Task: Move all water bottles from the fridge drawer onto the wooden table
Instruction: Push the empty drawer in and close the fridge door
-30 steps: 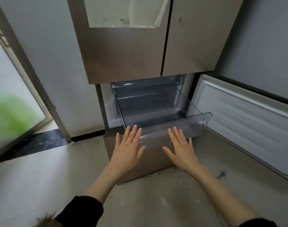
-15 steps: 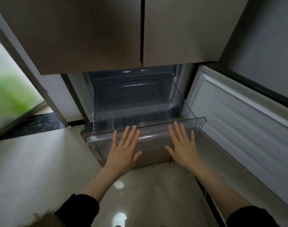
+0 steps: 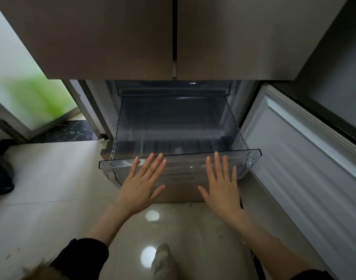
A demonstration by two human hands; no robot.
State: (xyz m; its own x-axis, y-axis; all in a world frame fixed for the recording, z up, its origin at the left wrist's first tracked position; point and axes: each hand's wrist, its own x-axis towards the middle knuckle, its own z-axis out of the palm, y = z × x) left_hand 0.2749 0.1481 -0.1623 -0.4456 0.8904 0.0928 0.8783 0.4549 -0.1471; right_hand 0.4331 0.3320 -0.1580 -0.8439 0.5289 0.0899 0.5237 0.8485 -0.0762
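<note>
The clear plastic fridge drawer (image 3: 252, 155) is pulled out below the two closed upper fridge doors. I see no water bottle inside it; its ribbed bottom is bare. My left hand (image 3: 141, 183) lies flat with straight, spread fingers against the left part of the drawer's front panel. My right hand (image 3: 220, 183) lies flat the same way against the right part. Neither hand holds anything. The wooden table is out of view.
The lower fridge door (image 3: 306, 158) stands swung open on the right, close to my right arm. A frosted glass door (image 3: 25, 93) is at the left. A dark bag (image 3: 1, 172) lies on the glossy tiled floor (image 3: 51, 199) at far left.
The view has come closer to the fridge and squared up with the drawer. Both hands stay flat on the drawer front, now spread a little wider apart.
</note>
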